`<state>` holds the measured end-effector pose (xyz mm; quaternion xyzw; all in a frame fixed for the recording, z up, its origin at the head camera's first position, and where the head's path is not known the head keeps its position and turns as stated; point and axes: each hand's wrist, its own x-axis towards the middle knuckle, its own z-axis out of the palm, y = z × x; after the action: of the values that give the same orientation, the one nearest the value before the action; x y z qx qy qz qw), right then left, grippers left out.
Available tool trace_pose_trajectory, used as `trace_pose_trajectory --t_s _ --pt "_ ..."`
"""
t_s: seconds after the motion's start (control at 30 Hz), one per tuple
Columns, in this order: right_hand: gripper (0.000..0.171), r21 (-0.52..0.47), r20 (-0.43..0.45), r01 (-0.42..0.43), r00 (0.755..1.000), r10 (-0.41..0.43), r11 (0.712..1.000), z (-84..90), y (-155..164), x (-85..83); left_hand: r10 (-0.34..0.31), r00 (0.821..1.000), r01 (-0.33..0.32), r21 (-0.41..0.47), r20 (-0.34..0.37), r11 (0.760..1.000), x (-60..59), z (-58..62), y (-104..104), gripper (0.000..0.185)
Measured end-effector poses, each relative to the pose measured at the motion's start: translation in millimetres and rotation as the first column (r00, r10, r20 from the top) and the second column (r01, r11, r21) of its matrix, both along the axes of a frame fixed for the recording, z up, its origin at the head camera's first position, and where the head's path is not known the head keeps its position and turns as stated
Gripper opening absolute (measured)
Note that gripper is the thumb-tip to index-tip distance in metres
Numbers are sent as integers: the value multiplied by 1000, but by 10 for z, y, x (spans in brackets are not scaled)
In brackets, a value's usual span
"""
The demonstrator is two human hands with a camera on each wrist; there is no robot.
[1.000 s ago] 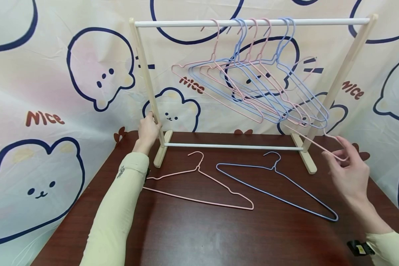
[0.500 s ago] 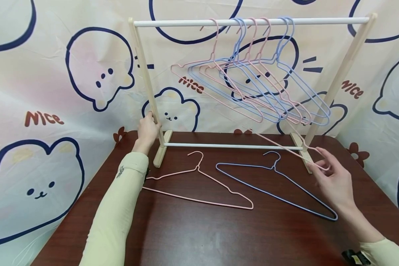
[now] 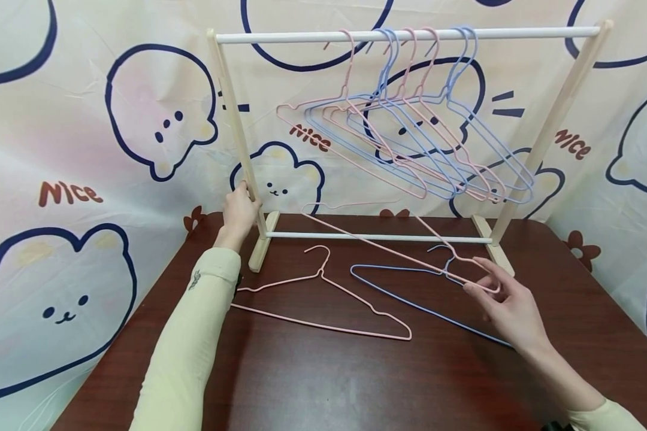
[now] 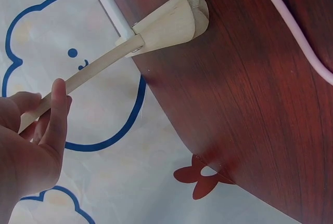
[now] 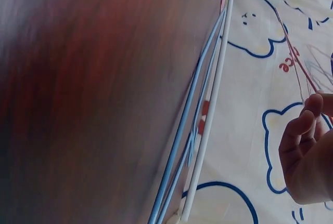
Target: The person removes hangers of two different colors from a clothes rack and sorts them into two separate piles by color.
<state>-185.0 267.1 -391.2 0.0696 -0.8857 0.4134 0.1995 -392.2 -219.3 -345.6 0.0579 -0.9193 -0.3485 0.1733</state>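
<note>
My left hand (image 3: 241, 211) grips the left wooden post (image 3: 236, 131) of a clothes rack; the left wrist view shows thumb and fingers around that post (image 4: 99, 67). Low in front of the rack, a pink hanger (image 3: 377, 244) is pinched at its right corner by my right hand (image 3: 513, 311). This hanger reaches leftward, with its hook hard to make out against the backdrop. On the table lie another pink hanger (image 3: 323, 325) and, partly hidden by my right hand, a blue hanger (image 3: 404, 299). In the right wrist view, my fingers (image 5: 299, 125) pinch the thin hanger wire.
Several pink and blue hangers (image 3: 356, 167) hang from the rack's white top rail (image 3: 528, 35). A lower white rail (image 3: 313, 236) joins the rack's wooden feet (image 3: 264, 242) on the dark brown table (image 3: 323, 389). Behind stands a cartoon-printed backdrop (image 3: 156, 108).
My right hand has moved left and down, carrying the pink hanger from the rack's right side to in front of the lower rail. My left hand stays on the post.
</note>
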Motion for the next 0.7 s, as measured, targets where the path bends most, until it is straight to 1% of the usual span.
trace_pose_trajectory --t_s 0.13,0.4,0.5,0.7 --pt "53 -18 24 -46 999 46 999 -38 -86 30 1 1000 -1 -13 0 1000 3 10 11 32" --pt "48 -26 57 -135 989 136 991 -177 -314 85 4 1000 -5 -58 -20 998 31 35 14 32" --pt "47 -51 81 -171 981 175 984 -207 -403 101 0 1000 -1 -55 -17 998 35 34 16 32" --pt "47 -109 145 -237 957 252 965 -209 -591 106 0 1000 -1 -33 -18 999 41 16 14 34"
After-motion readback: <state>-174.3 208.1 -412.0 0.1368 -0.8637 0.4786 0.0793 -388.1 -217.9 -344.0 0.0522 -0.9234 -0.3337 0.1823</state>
